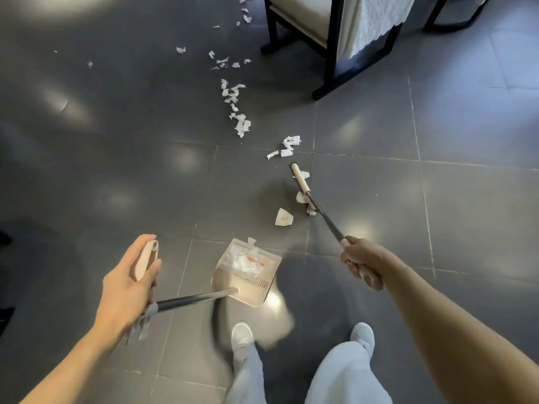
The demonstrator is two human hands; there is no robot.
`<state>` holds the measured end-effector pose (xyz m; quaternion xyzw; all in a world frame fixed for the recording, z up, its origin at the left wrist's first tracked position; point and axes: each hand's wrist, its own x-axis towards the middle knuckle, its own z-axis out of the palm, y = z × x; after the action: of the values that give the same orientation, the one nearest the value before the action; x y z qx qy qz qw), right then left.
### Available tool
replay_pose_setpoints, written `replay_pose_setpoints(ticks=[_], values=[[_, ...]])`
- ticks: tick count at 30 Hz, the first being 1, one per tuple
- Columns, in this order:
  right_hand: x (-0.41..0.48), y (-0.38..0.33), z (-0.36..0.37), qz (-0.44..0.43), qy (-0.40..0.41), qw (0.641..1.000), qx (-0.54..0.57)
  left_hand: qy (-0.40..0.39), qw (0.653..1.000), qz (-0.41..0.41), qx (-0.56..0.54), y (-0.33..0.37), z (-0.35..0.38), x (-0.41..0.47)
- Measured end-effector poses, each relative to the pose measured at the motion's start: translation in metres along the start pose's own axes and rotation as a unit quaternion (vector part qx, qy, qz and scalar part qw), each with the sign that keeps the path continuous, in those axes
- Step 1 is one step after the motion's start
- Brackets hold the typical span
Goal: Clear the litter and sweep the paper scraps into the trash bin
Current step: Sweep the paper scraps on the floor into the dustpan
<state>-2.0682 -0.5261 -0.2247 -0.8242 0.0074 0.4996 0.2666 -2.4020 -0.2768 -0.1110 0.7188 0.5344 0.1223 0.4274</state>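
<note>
Pan (248, 275): your beige pan is low over the floor (466, 217), just ahead of your left shoe (241, 335), with its mouth pointing away from you. Its near edge is blurred, so you cannot tell whether it touches the floor.
In the pan: a heap of white scraps (243, 262), one piece marked orange. One scrap stands up at the far lip.
Left hand (128, 284): your fingers are wrapped round the beige grip at the top of the pan's metal pole, thumb along the grip.
Broom (300, 179): the slim beige head is down on the floor, ahead and to the right of the pan and well apart from it.
Right hand (360, 259): clenched round the beige end of the broom's pole.
Paper by the broom: small pieces touch the head and the pole. A larger piece (283, 217) lies between broom and pan.
Trail (240, 126): loose white paper runs from just beyond the broom head away toward the chair (329, 53).
Chair: black frame, pale seat, at the far side of the floor, with a white cloth (376, 21) draped beside it.
Right shoe (362, 335): pale, beside the left one, below light trousers.
</note>
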Motion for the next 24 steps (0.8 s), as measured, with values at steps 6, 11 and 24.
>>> replay_pose_setpoints(ticks=[6, 11, 24], values=[[-0.02, -0.04, 0.078, 0.0, -0.008, 0.999, -0.031, -0.07, 0.998, 0.003, -0.004, -0.029, -0.04, 0.065], [-0.052, -0.058, 0.101, 0.022, -0.066, 0.997, 0.022, -0.098, 0.995, 0.03, 0.014, -0.041, -0.04, 0.092], [-0.089, -0.1, 0.092, 0.052, -0.04, 0.996, -0.063, -0.098, 0.992, 0.075, 0.018, -0.03, -0.03, 0.123]])
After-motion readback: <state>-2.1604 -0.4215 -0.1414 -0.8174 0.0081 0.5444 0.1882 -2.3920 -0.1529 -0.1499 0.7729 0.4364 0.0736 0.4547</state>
